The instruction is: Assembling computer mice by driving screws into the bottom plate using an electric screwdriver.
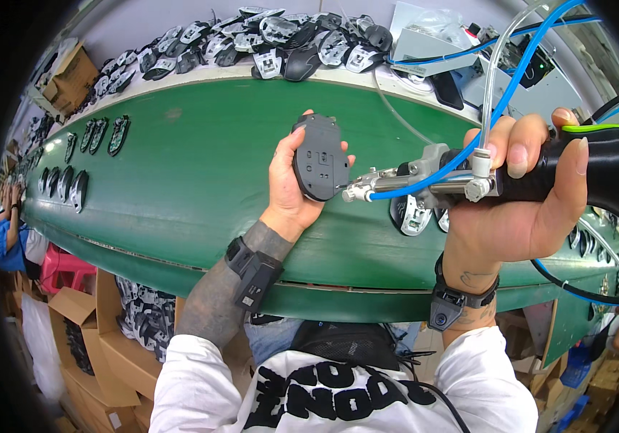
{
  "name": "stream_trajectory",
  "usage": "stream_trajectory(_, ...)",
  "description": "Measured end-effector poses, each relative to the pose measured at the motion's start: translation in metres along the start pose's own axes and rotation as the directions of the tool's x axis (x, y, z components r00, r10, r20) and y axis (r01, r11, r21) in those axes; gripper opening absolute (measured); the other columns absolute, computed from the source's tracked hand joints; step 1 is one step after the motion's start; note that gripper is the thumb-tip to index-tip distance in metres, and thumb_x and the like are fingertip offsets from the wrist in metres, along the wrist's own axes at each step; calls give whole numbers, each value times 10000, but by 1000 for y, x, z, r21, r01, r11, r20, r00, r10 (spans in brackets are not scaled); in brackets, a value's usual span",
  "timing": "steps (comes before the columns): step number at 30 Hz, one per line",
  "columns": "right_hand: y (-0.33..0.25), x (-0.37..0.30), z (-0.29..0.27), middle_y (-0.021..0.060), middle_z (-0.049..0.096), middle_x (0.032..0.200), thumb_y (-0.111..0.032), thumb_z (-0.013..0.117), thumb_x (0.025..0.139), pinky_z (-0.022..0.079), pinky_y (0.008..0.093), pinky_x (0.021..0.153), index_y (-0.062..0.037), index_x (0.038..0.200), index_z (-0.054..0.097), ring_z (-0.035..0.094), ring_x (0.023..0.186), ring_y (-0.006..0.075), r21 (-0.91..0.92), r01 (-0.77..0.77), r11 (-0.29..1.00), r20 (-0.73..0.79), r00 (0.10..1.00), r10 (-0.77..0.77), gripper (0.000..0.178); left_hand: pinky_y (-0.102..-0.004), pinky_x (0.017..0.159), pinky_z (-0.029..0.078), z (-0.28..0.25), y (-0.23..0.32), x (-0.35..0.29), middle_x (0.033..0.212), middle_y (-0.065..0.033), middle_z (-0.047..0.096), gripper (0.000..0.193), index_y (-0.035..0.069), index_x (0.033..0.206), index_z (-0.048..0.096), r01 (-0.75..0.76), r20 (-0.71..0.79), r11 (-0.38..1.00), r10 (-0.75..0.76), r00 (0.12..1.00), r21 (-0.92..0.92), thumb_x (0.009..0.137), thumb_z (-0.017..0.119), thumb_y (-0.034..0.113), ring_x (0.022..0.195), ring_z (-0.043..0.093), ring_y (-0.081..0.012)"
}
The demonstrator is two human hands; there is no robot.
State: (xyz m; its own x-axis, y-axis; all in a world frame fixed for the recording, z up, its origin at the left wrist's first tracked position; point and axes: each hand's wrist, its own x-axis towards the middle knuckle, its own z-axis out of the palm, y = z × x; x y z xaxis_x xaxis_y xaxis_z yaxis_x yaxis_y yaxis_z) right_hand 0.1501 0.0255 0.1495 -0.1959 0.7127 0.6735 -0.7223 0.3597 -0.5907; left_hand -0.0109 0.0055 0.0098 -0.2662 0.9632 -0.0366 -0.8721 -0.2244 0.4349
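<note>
Green belt [180,166]; matte mouse shell [320,157], probably plastic.

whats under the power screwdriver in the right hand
Below the power screwdriver, on the green conveyor belt, lie mouse shells. The right hand and tool cover most of them, so their count cannot be told.
</note>
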Motion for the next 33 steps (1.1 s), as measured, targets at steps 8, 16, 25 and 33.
stream_trajectory(8, 4, 0, -3, 41, 444, 671, -289, 404, 920, 417, 292, 548, -63, 1053, 446, 468, 618, 165, 62, -10, 998, 43, 999, 8, 266, -444, 785, 488, 6, 0, -3, 1075, -82, 518, 390, 149, 1223, 419, 0, -1, 1000, 0, 1000, 17, 864, 462, 295, 883, 562, -236)
stream_trajectory(16, -4, 2, -2, 40, 443, 670, -294, 413, 913, 423, 293, 526, -59, 1058, 444, 466, 601, 158, 14, 31, 999, -4, 999, -31, 278, -446, 784, 489, 6, 1, -3, 1089, -87, 516, 399, 151, 1230, 417, -24, -11, 999, 24, 1000, 47, 864, 458, 304, 884, 561, -240)
stream_trajectory(25, 7, 3, -5, 44, 445, 636, -279, 421, 905, 415, 264, 505, -38, 1037, 433, 471, 553, 156, -37, 36, 999, 65, 997, -34, 276, -442, 776, 493, 15, 0, -8, 1079, -83, 510, 370, 147, 1206, 423, -15, -4, 999, 15, 1000, -29, 870, 460, 297, 863, 566, -242)
stream_trajectory(33, -13, 3, -7, 36, 433, 658, -317, 404, 915, 433, 310, 557, -45, 1032, 453, 456, 618, 166, 46, 61, 997, -57, 997, -58, 299, -377, 688, 518, -7, -8, 3, 980, -79, 569, 287, 122, 1077, 511, 26, -246, 987, 13, 969, 157, 842, 536, 285, 806, 593, -246)
